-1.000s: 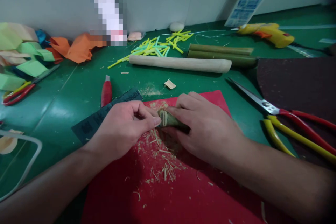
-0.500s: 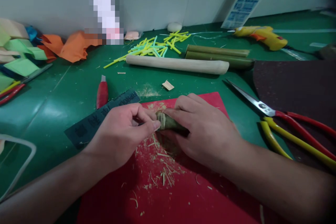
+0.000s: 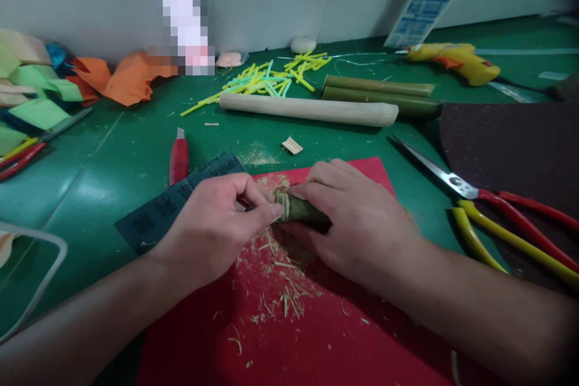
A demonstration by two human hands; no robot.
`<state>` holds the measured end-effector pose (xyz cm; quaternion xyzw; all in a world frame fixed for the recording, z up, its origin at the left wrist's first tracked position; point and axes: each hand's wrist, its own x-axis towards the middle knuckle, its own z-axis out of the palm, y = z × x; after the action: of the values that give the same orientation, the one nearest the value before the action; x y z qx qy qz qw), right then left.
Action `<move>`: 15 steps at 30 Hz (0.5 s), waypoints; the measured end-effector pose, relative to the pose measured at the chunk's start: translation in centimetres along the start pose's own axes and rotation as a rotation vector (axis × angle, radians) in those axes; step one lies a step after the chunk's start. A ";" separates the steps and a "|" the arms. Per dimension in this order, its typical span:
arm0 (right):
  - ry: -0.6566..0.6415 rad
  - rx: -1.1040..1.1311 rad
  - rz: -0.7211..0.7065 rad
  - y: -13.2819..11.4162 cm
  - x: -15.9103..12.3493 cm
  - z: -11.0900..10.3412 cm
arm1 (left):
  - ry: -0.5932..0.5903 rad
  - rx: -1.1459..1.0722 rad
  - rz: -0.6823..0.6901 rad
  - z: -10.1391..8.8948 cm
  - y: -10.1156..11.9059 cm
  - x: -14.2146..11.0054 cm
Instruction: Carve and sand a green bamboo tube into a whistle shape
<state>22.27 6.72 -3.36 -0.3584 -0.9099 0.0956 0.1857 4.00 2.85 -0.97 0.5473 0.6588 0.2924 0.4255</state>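
Note:
A short green bamboo piece (image 3: 302, 210) with pale scraped rings near its left end lies across both my hands, low over the red sheet (image 3: 332, 329). My right hand (image 3: 357, 211) wraps its right part, the thumb below and the fingers over the top. At the ringed end, my left hand (image 3: 226, 217) is closed, thumb and forefinger pinching the bamboo. A dark edge shows between the left fingers, but I cannot tell what it is. Pale bamboo shavings (image 3: 289, 298) are scattered on the sheet beneath.
Dark sandpaper (image 3: 154, 211) lies left of my hands, with a red-handled cutter (image 3: 179, 160) behind it. Scissors (image 3: 456, 184) and a yellow-handled tool (image 3: 474, 229) lie right. Behind are a pale bamboo stick (image 3: 307, 110), green bamboo (image 3: 380, 87), yellow sticks (image 3: 257, 81) and a glue gun (image 3: 456, 60).
Slightly more of the bamboo's ringed part and green side shows between my hands. Both hands keep their hold. The whole view has shifted a little.

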 end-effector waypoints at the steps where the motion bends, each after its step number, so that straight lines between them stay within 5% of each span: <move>1: 0.006 -0.002 -0.003 0.0 0.0 0.0 | -0.003 -0.010 0.005 0.1 0.0 0.0; 7: 0.006 -0.031 -0.015 -0.1 0.1 -0.2 | 0.102 0.054 0.096 0.6 0.2 0.8; 15: -0.011 -0.012 0.005 0.2 0.1 -0.4 | -0.040 -0.105 0.027 0.7 -0.2 -0.2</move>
<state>22.46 6.93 -3.00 -0.3614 -0.9105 0.0927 0.1785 4.56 2.55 -1.42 0.5387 0.6266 0.3211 0.4627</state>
